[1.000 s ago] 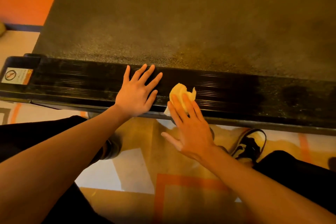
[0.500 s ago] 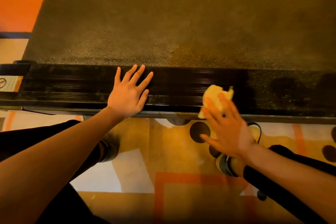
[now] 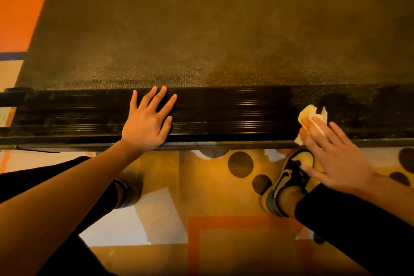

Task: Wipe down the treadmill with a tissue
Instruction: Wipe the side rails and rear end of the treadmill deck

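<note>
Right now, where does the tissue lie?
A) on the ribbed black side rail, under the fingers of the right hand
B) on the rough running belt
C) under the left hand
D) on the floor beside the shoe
A: the tissue lies on the ribbed side rail, with the straight fingers of the right hand pressing on it, while the left hand rests flat farther left.

Pale yellow tissue (image 3: 311, 116), ribbed black side rail (image 3: 224, 114), orange-patterned floor (image 3: 201, 242) with dark dots.
</note>
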`<action>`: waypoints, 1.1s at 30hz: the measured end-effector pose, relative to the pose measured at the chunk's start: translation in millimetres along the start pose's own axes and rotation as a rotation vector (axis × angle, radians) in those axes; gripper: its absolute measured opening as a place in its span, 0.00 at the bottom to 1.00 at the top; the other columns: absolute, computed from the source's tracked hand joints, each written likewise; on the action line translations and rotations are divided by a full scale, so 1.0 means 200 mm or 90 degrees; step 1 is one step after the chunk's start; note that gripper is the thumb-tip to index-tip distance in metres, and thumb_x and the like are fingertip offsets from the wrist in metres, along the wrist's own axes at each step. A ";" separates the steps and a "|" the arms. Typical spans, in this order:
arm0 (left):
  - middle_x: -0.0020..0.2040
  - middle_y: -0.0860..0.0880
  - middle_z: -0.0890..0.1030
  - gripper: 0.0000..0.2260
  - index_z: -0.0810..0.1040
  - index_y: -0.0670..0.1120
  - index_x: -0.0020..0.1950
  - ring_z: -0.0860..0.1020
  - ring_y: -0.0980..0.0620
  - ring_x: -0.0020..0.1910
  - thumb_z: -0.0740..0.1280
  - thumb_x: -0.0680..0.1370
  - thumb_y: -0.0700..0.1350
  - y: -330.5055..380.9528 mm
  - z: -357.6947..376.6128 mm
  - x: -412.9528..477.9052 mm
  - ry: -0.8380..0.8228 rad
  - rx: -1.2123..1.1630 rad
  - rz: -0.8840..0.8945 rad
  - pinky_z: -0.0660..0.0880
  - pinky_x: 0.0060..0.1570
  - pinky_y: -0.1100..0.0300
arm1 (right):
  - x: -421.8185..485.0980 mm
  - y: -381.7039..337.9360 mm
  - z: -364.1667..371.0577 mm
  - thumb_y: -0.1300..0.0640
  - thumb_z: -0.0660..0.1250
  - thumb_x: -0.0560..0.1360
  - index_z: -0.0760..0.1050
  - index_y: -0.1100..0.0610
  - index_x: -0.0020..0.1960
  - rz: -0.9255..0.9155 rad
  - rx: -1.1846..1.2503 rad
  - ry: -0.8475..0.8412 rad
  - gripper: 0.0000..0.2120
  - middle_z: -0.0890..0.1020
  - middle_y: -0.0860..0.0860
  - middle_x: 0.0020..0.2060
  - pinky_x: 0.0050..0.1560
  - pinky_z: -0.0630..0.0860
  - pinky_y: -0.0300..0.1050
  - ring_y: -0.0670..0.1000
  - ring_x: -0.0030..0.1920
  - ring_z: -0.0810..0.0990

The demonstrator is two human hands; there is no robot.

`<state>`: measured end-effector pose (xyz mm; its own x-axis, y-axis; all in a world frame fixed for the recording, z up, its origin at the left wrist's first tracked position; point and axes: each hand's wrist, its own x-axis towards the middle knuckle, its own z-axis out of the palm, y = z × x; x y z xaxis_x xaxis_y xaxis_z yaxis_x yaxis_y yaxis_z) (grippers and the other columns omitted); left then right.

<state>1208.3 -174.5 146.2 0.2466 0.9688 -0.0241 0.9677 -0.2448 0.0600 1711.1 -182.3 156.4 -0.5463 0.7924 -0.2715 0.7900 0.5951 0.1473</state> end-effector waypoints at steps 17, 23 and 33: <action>0.81 0.42 0.64 0.27 0.64 0.50 0.82 0.59 0.38 0.81 0.51 0.85 0.57 -0.01 0.01 0.00 0.012 -0.012 -0.003 0.52 0.76 0.28 | 0.38 -0.44 -0.23 0.26 0.34 0.79 0.51 0.57 0.85 0.236 0.188 0.027 0.46 0.52 0.54 0.84 0.82 0.43 0.61 0.53 0.84 0.45; 0.82 0.42 0.63 0.27 0.63 0.51 0.83 0.59 0.38 0.81 0.50 0.85 0.58 -0.01 0.01 0.01 -0.004 -0.012 -0.002 0.52 0.75 0.27 | 0.77 -0.91 -0.38 0.25 0.35 0.78 0.52 0.59 0.84 0.201 0.281 0.082 0.49 0.52 0.58 0.84 0.82 0.41 0.59 0.57 0.84 0.43; 0.80 0.42 0.66 0.26 0.67 0.49 0.81 0.62 0.38 0.80 0.52 0.84 0.56 0.00 0.01 0.00 0.022 -0.025 0.000 0.54 0.75 0.27 | 0.62 -0.54 -0.29 0.24 0.30 0.76 0.45 0.53 0.85 0.163 0.178 0.014 0.47 0.46 0.51 0.85 0.82 0.39 0.61 0.52 0.84 0.39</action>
<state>1208.3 -174.3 143.9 0.2432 0.9699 0.0110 0.9649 -0.2430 0.0995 1542.8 -141.0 161.3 -0.3244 0.9155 -0.2382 0.9457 0.3199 -0.0582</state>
